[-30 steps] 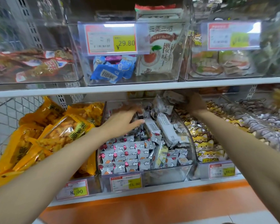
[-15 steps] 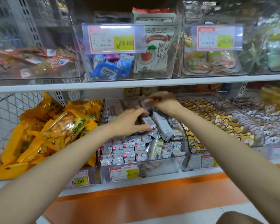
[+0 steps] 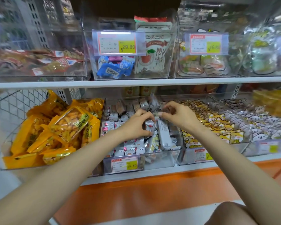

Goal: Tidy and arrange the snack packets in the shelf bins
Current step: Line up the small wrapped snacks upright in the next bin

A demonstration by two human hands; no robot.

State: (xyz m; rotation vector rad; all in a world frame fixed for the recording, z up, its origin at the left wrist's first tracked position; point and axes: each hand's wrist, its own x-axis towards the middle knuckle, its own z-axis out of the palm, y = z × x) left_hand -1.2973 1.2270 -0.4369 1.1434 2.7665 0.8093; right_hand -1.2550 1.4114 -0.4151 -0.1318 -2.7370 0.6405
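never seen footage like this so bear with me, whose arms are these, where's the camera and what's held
No machine here: a person wears one camera on the head, looking forward and down, so the arms are their own. It shows a shop shelf with clear bins. Both hands are in the middle bin of small wrapped packets. The left hand grips a white packet; the right hand curls its fingers over the pile, and whether it pinches one is unclear. Yellow snack bags fill the bin at picture left, fox-print packets the one at picture right.
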